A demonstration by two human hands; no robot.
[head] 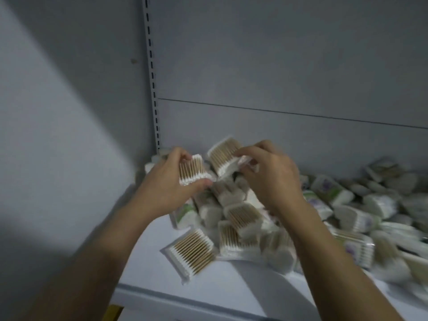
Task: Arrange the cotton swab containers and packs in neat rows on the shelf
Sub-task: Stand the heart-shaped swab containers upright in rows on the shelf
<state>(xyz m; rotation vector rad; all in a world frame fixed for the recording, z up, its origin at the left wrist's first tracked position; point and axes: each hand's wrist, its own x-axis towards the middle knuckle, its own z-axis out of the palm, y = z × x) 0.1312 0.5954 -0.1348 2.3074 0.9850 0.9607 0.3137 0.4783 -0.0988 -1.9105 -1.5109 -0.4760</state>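
1. Left hand [168, 188] grips a clear flat pack of wooden cotton swabs [193, 170], right hand [273, 179] pinches another pack [222, 156], above the white metal shelf [148, 258].
2. Align edges before seating them together.

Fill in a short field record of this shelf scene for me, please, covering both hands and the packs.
Left hand: grips the left pack of wooden-stick swabs
Right hand: pinches the right pack, tilted
Heap: jumbled packs under the hands, spreading right
Flat pack: lies at the heap's left front, on the shelf
Rows: none visible yet
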